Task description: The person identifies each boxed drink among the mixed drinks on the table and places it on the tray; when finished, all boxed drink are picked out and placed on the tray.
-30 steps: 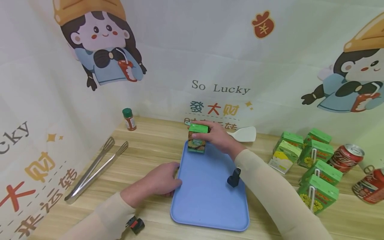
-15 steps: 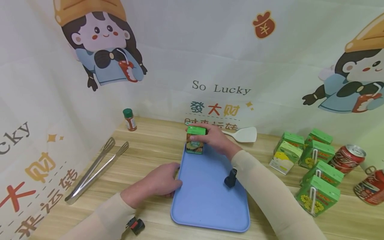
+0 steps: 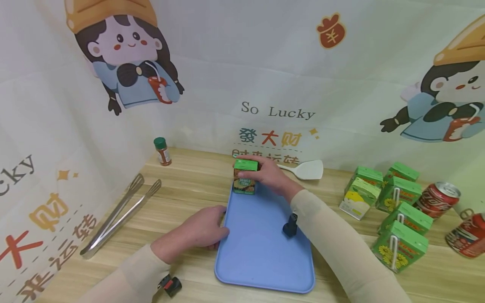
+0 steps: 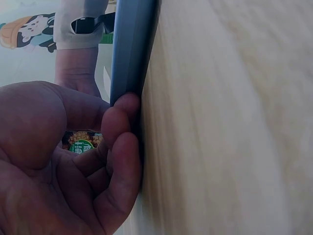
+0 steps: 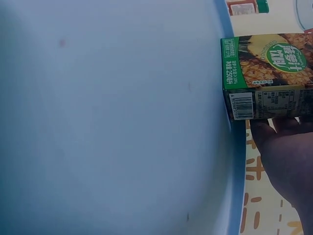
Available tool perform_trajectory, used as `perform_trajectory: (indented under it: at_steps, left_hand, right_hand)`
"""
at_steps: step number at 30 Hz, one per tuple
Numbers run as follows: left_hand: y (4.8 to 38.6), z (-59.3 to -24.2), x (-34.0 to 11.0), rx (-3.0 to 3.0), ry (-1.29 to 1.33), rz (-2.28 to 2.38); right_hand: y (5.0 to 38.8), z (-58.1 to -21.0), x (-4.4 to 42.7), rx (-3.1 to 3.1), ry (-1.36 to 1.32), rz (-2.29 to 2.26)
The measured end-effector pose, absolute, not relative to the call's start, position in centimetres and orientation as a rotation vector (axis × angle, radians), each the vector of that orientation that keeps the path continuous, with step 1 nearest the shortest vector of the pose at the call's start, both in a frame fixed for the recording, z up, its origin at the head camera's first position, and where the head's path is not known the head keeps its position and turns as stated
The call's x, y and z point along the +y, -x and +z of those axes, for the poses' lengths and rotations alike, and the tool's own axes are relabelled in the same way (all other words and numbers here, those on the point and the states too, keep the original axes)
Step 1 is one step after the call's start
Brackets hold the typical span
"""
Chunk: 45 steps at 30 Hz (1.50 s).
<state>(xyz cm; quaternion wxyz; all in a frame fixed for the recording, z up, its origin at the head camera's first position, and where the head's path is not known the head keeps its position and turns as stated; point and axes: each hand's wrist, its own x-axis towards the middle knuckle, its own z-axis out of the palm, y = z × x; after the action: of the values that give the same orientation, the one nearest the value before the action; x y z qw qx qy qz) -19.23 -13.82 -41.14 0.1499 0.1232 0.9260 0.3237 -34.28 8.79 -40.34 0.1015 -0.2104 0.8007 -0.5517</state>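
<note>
At the far left corner of a blue tray (image 3: 265, 256), my right hand (image 3: 272, 173) holds a green juice carton (image 3: 244, 186) upright between thumb and fingers. The right wrist view shows pineapple pictures on this carton (image 5: 279, 61), whose bottom end is at the tray's rim (image 5: 238, 161). My left hand (image 3: 202, 227) grips the tray's left edge. In the left wrist view the fingers (image 4: 124, 169) curl at the edge, close to the tabletop. Part of the carton shows behind that hand.
Several green drink cartons (image 3: 401, 248), a yellow-green carton (image 3: 360, 200) and two red cans (image 3: 441, 198) stand at right. A white spatula (image 3: 308, 170) lies behind the tray. Metal tongs (image 3: 113, 221) lie at left, near a green-capped spice bottle (image 3: 163, 152). A printed cloth backs the table.
My right hand has shifted the juice carton slightly left, nearer the tray's far left corner. The left hand has stayed on the tray's edge.
</note>
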Motion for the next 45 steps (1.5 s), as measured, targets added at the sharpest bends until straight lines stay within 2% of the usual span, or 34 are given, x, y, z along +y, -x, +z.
perform_trajectory:
  at_steps: [11,31,45]
  left_hand:
    - [19.3,-41.1,-13.9,2.673,-0.364,0.92]
    - [19.4,-41.1,-13.7,2.687,-0.354,0.895]
    - [19.3,-40.8,-13.6,2.679,-0.339,0.886]
  right_hand:
    - [33.5,-40.8,10.0,2.237,0.654,-1.737]
    - [29.0,-39.1,15.5,2.206,0.683,-1.915]
    - [25.3,-39.4,19.4,2.615,0.577,-1.653]
